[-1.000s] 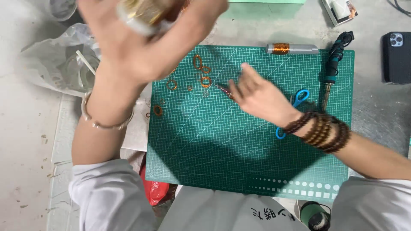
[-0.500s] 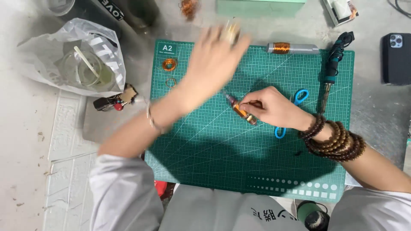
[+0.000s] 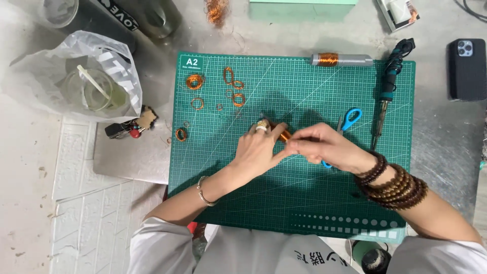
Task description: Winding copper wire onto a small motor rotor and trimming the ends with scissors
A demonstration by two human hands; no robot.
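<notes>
Both hands meet over the middle of a green cutting mat (image 3: 238, 198). My right hand (image 3: 332, 149) grips a small orange-handled tool (image 3: 282, 133) whose tip points left. My left hand (image 3: 259, 147), with a ring on one finger, pinches the same tool near its tip. Several copper wire loops (image 3: 233, 83) and a small copper coil (image 3: 194, 81) lie on the mat's upper left. Blue-handled scissors (image 3: 347, 122) lie just behind my right hand, partly hidden by it.
A soldering iron (image 3: 388, 91) and a copper wire spool (image 3: 337, 60) lie along the mat's top right. A dark phone (image 3: 466, 68) is at the far right. A clear plastic bag (image 3: 81, 76) with a cup sits at the left, beside a key fob (image 3: 129, 127).
My left hand came down from high near the camera to the mat's centre and took hold of the tool. My right hand shifted slightly right with the tool.
</notes>
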